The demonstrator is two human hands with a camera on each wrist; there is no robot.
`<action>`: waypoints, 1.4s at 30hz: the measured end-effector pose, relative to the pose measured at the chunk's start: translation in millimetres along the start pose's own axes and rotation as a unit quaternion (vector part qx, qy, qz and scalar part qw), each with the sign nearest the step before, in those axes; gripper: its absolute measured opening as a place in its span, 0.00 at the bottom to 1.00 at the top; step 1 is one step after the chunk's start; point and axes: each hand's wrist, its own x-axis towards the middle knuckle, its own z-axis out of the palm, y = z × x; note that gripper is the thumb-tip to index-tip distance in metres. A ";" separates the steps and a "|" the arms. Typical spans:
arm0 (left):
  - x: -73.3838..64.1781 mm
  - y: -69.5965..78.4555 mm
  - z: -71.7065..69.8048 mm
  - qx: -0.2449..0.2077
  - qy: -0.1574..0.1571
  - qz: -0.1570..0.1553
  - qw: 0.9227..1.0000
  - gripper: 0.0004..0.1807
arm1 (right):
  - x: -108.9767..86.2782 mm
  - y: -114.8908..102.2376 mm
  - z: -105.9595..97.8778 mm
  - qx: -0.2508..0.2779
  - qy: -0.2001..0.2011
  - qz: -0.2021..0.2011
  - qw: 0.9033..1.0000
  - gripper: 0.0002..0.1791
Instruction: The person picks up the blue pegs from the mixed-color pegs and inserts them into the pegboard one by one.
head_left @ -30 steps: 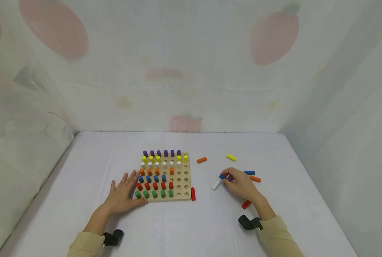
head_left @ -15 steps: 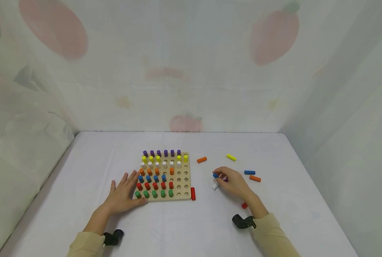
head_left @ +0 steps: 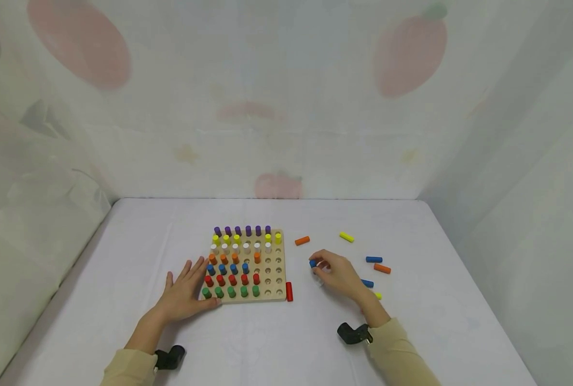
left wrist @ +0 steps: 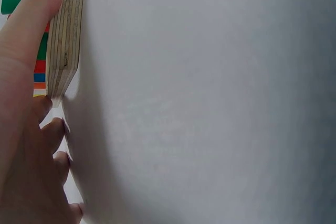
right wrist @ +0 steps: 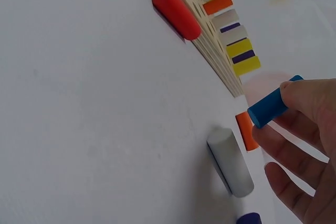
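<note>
A blue peg (right wrist: 270, 104) is pinched between the thumb and fingers of my right hand (head_left: 340, 276), to the right of the wooden pegboard (head_left: 273, 275). My left hand (head_left: 182, 296) spreads at the board's near left corner, its thumb (left wrist: 31, 19) against the near edge and its fingers along the left side. Rows of purple, yellow, white, orange, blue, red and green pegs stand upright in the board, with bare holes mostly at the right. A white peg (right wrist: 231, 163) lies on the table just below the held peg, largely covered by my right hand in the head view.
A red peg (head_left: 289, 291) lies along the board's right edge. An orange peg (head_left: 302, 240) and a yellow peg (head_left: 346, 237) lie farther back. More blue and orange pegs (head_left: 382, 268) lie right of my right hand. A purple peg (right wrist: 249, 219) shows in the right wrist view.
My right hand has moved left toward the board with the blue peg. Blue and yellow pegs now show beside its wrist, while the red one there is hidden. My left hand stays put.
</note>
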 end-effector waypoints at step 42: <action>0.5 0.9 -1.4 0.002 0.001 0.006 1.000 0.60 | 38.0 -34.7 40.4 0.027 -0.015 -0.037 0.999 0.12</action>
